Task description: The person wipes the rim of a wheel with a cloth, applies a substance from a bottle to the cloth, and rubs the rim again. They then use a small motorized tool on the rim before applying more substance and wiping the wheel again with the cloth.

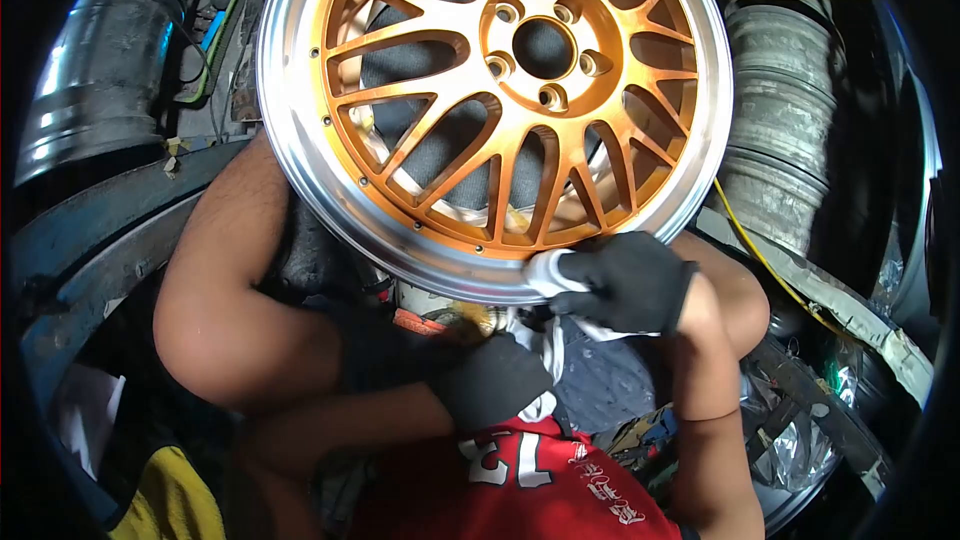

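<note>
A large wheel rim (575, 130) with gold spokes and a polished silver lip fills the upper middle, in front of my bent knees. My right hand (630, 285), in a black glove, presses a white cloth (548, 273) against the lower edge of the silver lip. Lower and to the left, my left hand (492, 383), also in a black glove, is closed on a white cloth (540, 407) close to my red shirt. Its fingers are partly hidden.
Stacked metal rims (775, 100) stand at the right, with a yellow cord (765, 265) running past them. A dark metal cylinder (100, 60) is at the upper left. A yellow cloth (170, 500) lies lower left, and clear plastic (795, 455) lower right.
</note>
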`<action>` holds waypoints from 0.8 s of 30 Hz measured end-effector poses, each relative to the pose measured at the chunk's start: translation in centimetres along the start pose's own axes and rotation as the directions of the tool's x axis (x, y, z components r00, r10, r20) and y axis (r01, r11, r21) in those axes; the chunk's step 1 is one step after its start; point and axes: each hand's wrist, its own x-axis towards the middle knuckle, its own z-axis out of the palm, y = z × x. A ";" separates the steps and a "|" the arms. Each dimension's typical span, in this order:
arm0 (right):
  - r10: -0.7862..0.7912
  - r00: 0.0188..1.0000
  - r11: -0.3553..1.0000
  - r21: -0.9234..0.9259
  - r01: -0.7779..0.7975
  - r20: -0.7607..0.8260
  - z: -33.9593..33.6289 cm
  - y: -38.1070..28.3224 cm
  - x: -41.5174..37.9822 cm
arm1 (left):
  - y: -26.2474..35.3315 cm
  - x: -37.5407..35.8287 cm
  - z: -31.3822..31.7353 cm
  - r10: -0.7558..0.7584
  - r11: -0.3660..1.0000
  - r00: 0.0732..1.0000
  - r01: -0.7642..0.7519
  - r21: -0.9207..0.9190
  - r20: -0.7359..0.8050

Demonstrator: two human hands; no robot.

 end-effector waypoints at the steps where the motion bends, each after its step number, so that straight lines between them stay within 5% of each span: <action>1: -0.026 1.000 0.999 0.029 0.026 -0.010 -0.1 1.3 -0.6 | -0.2 -0.1 -0.8 -0.002 1.000 1.000 0.003 0.020 -0.021; 3: -0.148 0.986 0.969 0.186 0.161 -0.082 -0.3 2.1 -0.4 | -0.6 -0.2 -1.5 -0.004 0.999 0.997 0.007 0.031 -0.083; 5: -0.106 0.993 0.993 0.052 0.104 0.045 0.2 -0.2 2.0 | -0.9 -0.6 -1.9 0.000 0.999 0.990 0.007 0.047 -0.144; 11: -0.060 0.997 0.996 0.071 0.057 0.046 -0.7 1.1 0.4 | -1.9 -1.9 -5.3 -0.018 0.992 0.956 0.054 0.115 -0.293; 15: -0.151 0.988 0.971 0.185 0.155 -0.036 0.8 -1.1 3.7 | -3.3 -7.0 -10.3 -0.155 0.963 0.900 0.230 0.140 -0.408; 19: -0.030 0.994 0.971 0.239 0.004 0.103 -0.2 1.7 0.3 | -3.3 -4.8 -9.7 -0.117 0.966 0.897 0.204 0.162 -0.426; 22: -0.155 0.985 0.976 0.140 0.165 -0.074 1.7 -0.3 2.6 | -2.6 -2.8 -8.9 -0.098 0.968 0.894 0.188 0.168 -0.436; 24: -0.104 0.994 0.988 0.112 0.108 -0.041 1.2 -1.2 2.5 | -2.4 -4.7 -11.0 -0.151 0.950 0.839 0.269 0.157 -0.522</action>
